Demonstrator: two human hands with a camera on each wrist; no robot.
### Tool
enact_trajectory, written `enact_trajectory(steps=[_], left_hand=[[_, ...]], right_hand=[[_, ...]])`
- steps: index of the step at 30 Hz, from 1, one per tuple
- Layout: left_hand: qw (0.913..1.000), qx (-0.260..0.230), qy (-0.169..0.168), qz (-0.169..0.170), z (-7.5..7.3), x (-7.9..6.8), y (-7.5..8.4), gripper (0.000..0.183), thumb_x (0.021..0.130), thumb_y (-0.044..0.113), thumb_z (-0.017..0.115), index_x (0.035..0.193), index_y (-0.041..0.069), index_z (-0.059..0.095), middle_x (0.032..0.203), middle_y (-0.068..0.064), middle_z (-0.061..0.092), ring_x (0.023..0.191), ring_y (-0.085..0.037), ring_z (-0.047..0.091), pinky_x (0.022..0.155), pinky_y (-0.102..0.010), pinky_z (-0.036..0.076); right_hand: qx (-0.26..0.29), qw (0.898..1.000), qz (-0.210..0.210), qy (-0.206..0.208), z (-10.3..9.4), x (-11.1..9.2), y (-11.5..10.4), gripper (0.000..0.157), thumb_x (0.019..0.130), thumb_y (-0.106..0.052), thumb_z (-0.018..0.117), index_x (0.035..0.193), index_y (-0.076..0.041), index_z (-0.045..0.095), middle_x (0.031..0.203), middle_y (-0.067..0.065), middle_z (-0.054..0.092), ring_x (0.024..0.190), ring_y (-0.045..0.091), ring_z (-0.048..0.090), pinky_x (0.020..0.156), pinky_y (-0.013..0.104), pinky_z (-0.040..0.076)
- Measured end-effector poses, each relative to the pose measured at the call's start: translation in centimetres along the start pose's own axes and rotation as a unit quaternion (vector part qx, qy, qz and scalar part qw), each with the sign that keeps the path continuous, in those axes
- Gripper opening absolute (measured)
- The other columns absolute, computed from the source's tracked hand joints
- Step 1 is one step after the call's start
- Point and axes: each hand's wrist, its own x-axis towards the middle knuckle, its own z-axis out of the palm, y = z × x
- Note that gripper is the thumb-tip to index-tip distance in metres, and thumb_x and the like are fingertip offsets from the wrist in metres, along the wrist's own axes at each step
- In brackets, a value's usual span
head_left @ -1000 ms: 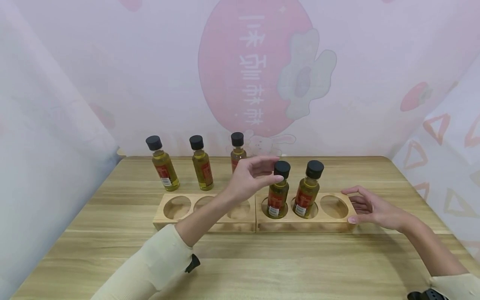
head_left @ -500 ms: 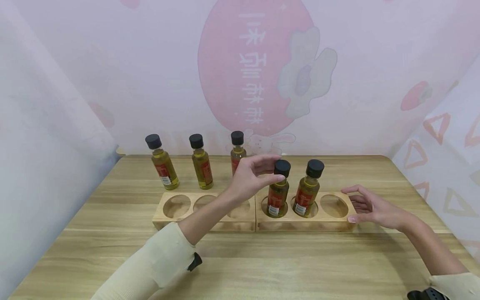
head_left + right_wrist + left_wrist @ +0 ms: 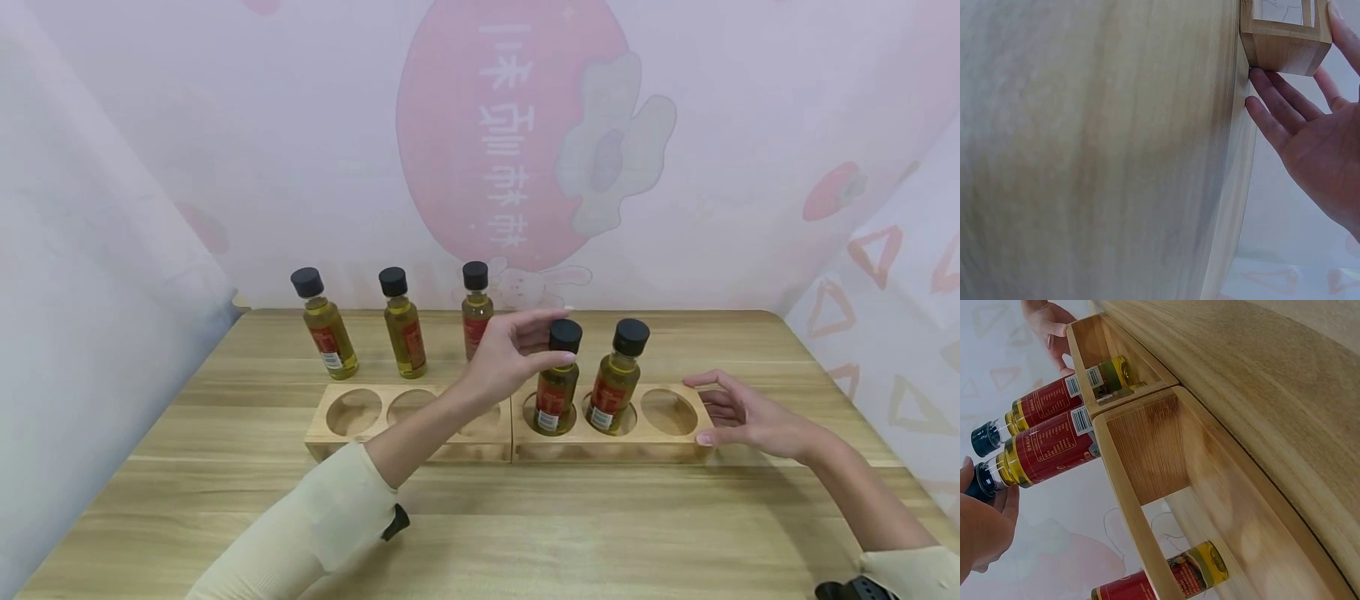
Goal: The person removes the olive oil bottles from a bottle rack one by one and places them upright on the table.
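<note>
In the head view my left hand (image 3: pixel 504 360) grips the black cap of an oil bottle (image 3: pixel 553 402), thumb in front and fingers behind. That bottle, with a red label, stands upright in the left hole of the right wooden rack (image 3: pixel 592 452). Beside it, a matching bottle (image 3: pixel 609 393) leans slightly in the middle hole; the right hole holds nothing. My right hand (image 3: pixel 753 425) holds the rack's right end between thumb and fingers. In the right wrist view, several fingertips (image 3: pixel 1260 78) lie at the end panel (image 3: pixel 1285 53). The left wrist view shows both racks end to end.
The left wooden rack (image 3: pixel 322 440) has no bottles in its holes, partly covered by my left forearm. Behind it stand three more oil bottles: a left one (image 3: pixel 330 340), a middle one (image 3: pixel 406 337) and a right one (image 3: pixel 476 321). A printed curtain (image 3: pixel 300 167) closes off the table's back.
My left hand and forearm have shifted slightly to the right, with the fingers still at the bottle's cap. The right hand, racks and bottles stay put.
</note>
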Motion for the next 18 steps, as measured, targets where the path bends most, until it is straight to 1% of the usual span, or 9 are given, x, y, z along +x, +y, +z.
enact_trajectory(steps=[5, 11, 18], left_hand=[[1.0000, -0.002, 0.000, -0.001, 0.15, 0.07, 0.06, 0.053, 0.091, -0.008, 0.075, 0.141, -0.005, 0.060, 0.132, -0.026, 0.067, 0.116, -0.036, 0.070, 0.094, -0.036, 0.061], [0.9999, 0.012, 0.010, -0.007, 0.21, 0.12, 0.13, 0.051, 0.089, -0.007, 0.076, 0.139, -0.004, 0.063, 0.129, -0.026, 0.068, 0.114, -0.035, 0.071, 0.093, -0.034, 0.061], [0.9996, 0.014, 0.024, -0.005, 0.21, 0.17, 0.06, 0.050, 0.088, -0.006, 0.078, 0.136, -0.003, 0.066, 0.125, -0.024, 0.071, 0.112, -0.031, 0.073, 0.092, -0.034, 0.062]], right_hand=[[0.003, 1.000, -0.002, -0.001, 0.03, 0.00, -0.04, 0.061, 0.094, -0.005, 0.075, 0.144, 0.000, 0.040, 0.156, 0.037, 0.034, 0.138, 0.060, 0.034, 0.101, 0.011, 0.043], [0.002, 1.000, -0.001, 0.001, 0.04, -0.06, -0.10, 0.061, 0.094, -0.005, 0.075, 0.144, 0.000, 0.041, 0.156, 0.036, 0.035, 0.138, 0.056, 0.036, 0.101, 0.011, 0.043], [0.001, 1.000, -0.005, 0.000, 0.07, 0.01, -0.11, 0.061, 0.094, -0.005, 0.075, 0.144, 0.000, 0.041, 0.156, 0.037, 0.035, 0.137, 0.063, 0.032, 0.100, 0.010, 0.043]])
